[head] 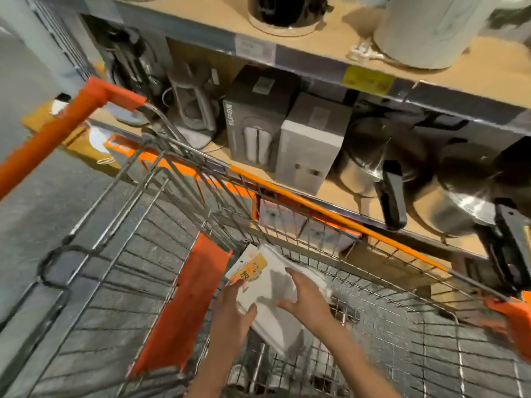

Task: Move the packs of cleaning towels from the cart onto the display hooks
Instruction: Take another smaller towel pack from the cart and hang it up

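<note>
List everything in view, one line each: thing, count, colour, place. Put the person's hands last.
wire shopping cart: one, grey metal with orange trim and handle, fills the foreground
folded orange plastic child-seat flap: one, orange, inside the cart at its left
pack of white cleaning towels with a yellow label: one clearly seen, white, held over the cart basket
dark grey appliance box: one, middle shelf
light grey appliance box: one, right of the dark box
steel pots with black handles: at least two, silver, middle shelf at right
wooden shelf boards: two levels, tan
left hand: one, grips the pack's left edge
right hand: one, fingers spread on top of the pack
</note>
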### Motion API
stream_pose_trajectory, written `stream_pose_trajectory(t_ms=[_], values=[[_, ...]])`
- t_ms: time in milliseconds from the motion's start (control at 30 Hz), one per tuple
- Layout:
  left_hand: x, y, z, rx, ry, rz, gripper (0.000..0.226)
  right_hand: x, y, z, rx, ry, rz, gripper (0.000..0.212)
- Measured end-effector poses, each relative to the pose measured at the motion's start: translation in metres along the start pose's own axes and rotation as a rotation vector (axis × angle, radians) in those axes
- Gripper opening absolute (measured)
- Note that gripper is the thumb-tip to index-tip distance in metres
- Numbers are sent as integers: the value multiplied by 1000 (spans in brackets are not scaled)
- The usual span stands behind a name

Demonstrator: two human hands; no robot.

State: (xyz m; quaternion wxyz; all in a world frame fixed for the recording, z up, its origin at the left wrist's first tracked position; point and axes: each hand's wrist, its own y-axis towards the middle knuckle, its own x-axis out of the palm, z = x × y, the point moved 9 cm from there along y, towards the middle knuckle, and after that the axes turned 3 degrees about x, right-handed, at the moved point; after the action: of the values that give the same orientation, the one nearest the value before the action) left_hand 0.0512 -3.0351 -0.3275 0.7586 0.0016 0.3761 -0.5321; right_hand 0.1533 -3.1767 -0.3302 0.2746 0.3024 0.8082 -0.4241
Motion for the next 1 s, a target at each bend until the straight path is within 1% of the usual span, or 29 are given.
stream_pose_trajectory(t_ms=[100,167,267,367,500,600,700,767,833,900,1000], values=[[19,27,-30,-43,-18,60,58,27,47,2,-68,-71,-49,83],[33,44,-49,-71,-12,81,59,37,74,4,-105,-92,-43,81],[52,62,-70,-73,-23,126,60,42,109,13,-92,-34,11,80],[62,74,-83,-130,8,200,61,47,134,24,-49,52,53,77],[68,77,-86,-82,-20,318,56,66,151,35,-13,77,65,87],[70,74,-94,-100,-35,327,53,76,155,40,36,75,78,97],[71,72,-99,-143,-57,332,58,84,157,36,27,-6,57,103],[74,69,-97,-165,-61,335,66,85,159,31,-8,-59,42,100],[80,65,-97,-181,-27,335,75,85,162,27,-25,-54,-1,95],[83,65,-100,-201,-40,339,80,83,162,23,-33,-15,-36,89],[84,67,-102,-206,-48,359,81,82,156,17,-63,87,-83,77]])
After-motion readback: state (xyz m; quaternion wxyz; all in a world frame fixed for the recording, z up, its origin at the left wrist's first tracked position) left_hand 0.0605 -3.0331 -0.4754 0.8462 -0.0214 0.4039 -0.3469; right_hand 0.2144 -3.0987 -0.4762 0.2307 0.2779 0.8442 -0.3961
